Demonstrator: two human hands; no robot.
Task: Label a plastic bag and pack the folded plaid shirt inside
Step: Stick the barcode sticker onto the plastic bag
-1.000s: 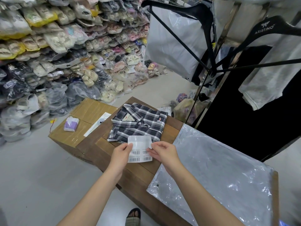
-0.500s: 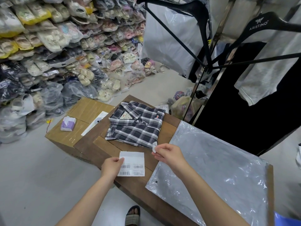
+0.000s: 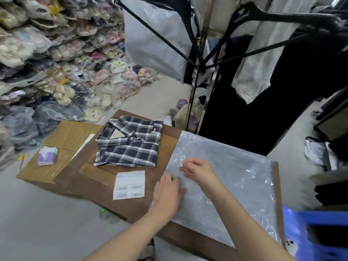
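Note:
A clear plastic bag (image 3: 235, 178) lies flat on the right half of the wooden table (image 3: 98, 178). My right hand (image 3: 199, 170) hovers over the bag's left part, pinching a small white barcode sticker (image 3: 182, 161) between its fingertips. Beside it, my left hand (image 3: 167, 193) lies flat on the bag's left edge. The white sticker sheet (image 3: 129, 185), with several barcode labels, rests on the table left of my hands. Behind the sheet sits the folded navy-and-white plaid shirt (image 3: 130, 144), collar toward the far left.
A cardboard box (image 3: 62, 136) adjoins the table on the left, carrying a purple tissue pack (image 3: 47, 156) and a white strip. Bagged shoes pile up at far left. A garment rack (image 3: 205, 59) with black hangers stands behind the table. A blue bag (image 3: 312, 234) lies at lower right.
My left hand put the sticker sheet down on the table and went to the bag's left edge. My right hand carried the peeled sticker rightward over the bag.

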